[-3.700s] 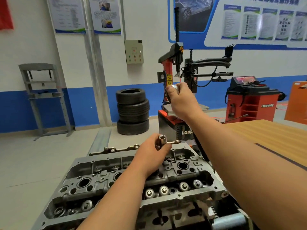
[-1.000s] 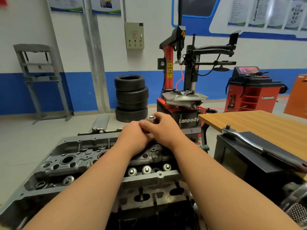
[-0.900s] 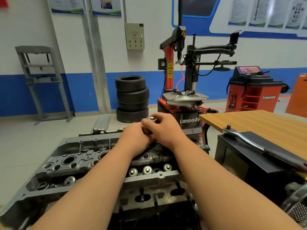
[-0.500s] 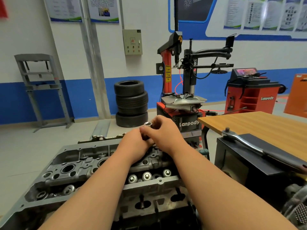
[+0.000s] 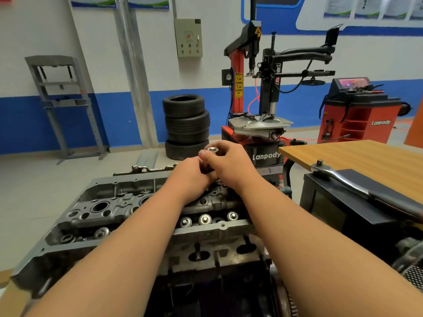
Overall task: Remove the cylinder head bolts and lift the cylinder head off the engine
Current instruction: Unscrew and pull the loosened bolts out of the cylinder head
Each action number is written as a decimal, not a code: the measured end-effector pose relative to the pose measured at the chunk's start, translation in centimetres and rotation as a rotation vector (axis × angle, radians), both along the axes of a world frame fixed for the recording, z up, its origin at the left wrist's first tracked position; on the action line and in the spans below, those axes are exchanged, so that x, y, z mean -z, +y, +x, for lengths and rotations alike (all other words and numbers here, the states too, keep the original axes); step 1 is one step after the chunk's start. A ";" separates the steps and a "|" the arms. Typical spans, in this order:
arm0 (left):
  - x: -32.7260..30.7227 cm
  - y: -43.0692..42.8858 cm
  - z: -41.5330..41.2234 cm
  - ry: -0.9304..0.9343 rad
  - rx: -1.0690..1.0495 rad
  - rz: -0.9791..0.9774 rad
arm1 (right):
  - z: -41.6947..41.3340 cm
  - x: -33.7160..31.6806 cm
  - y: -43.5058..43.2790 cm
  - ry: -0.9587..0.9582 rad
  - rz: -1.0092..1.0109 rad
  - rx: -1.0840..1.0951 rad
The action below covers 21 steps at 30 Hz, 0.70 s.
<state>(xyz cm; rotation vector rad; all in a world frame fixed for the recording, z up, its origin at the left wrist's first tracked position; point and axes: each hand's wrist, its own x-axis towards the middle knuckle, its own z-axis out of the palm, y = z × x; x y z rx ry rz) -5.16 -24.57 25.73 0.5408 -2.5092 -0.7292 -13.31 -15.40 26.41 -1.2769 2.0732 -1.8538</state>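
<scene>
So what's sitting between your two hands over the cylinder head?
A metal socket, gripped by the left hand and right hand above the cylinder head. Its lower end is hidden behind the fingers. This shows in the head view.

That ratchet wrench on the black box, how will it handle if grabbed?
The ratchet wrench looks like polished steel, so likely stiff and heavy. Its head sits at a corner of the black box, so a push might slide it off.
</scene>
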 end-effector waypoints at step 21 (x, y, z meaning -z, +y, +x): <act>0.1 -0.2 0.3 0.003 0.044 0.027 | 0.1 0.0 0.3 0.080 0.067 0.044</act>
